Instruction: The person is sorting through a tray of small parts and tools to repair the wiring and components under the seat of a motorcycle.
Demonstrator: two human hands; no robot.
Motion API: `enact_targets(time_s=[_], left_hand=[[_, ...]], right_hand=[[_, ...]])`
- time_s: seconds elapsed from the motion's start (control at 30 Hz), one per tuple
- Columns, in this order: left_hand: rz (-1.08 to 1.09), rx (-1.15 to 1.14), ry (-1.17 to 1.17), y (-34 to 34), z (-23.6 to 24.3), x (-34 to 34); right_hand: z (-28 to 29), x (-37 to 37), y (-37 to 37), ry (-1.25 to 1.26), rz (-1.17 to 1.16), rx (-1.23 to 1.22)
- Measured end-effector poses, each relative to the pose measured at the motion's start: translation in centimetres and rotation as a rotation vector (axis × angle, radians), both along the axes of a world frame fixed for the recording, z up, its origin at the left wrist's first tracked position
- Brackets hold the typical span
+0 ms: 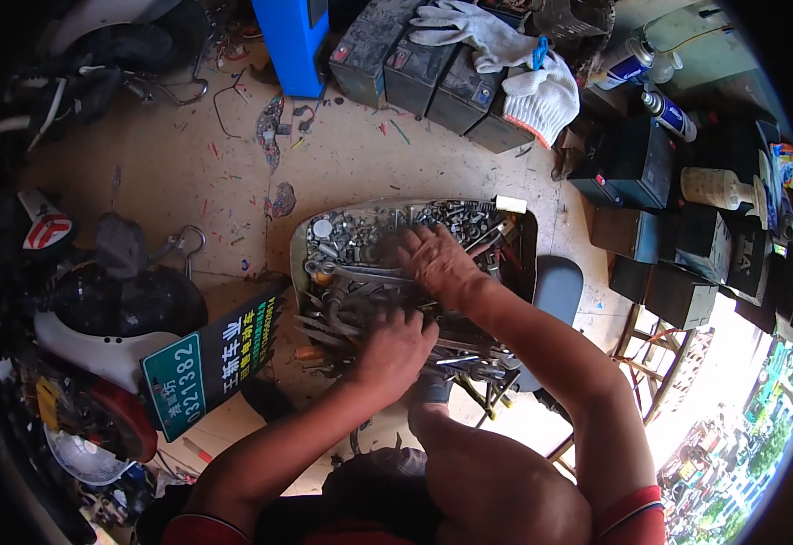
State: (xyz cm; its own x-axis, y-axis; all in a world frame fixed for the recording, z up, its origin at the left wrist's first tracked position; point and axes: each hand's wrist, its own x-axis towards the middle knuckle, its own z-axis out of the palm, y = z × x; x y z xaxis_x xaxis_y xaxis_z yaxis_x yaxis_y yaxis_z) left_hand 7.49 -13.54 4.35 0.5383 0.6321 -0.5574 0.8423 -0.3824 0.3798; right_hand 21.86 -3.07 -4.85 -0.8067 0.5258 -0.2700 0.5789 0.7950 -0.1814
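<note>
A wide tray (297, 263) stands in front of me, full of metal parts. Loose bolts and nuts (351, 234) fill its far side; wrenches and other hand tools lie jumbled across the near half. My right hand (440, 265) reaches into the fasteners, its bent fingers blurred and their tips hidden among the parts. Lower and to the left, my left hand (394, 352) rests over the tools with fingers curled downward, their ends smeared. Whether either hand grips anything does not show. Beneath the hands runs a long wrench (364, 272). An orange-handled tool (309, 352) pokes out at the near left.
Dark batteries (410, 68) stand beyond the tray, with white work gloves (542, 95) on top. More batteries (633, 163) and spray cans (669, 113) crowd the right. A scooter with a green plate (174, 386) stands left. A dark padded seat (555, 300) adjoins the tray.
</note>
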Motion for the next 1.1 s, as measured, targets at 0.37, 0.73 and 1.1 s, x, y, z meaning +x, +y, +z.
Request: enact_targets(time_s=[0.37,0.73,1.1], left_hand=[[0.007,0.035,-0.022,-0.2,0.1,-0.4],[0.036,0.048,-0.047,0.3,0.9,-0.1],[0.034,0.090,-0.064,-0.1,0.0,-0.1]], right_hand=[[0.4,0.8,0.9,-0.022,0.114,0.093],[0.8,2.5,2.7,0.282,-0.031,0.299],[-1.2,4.6,-2.8,0.014,-0.104,-0.221]])
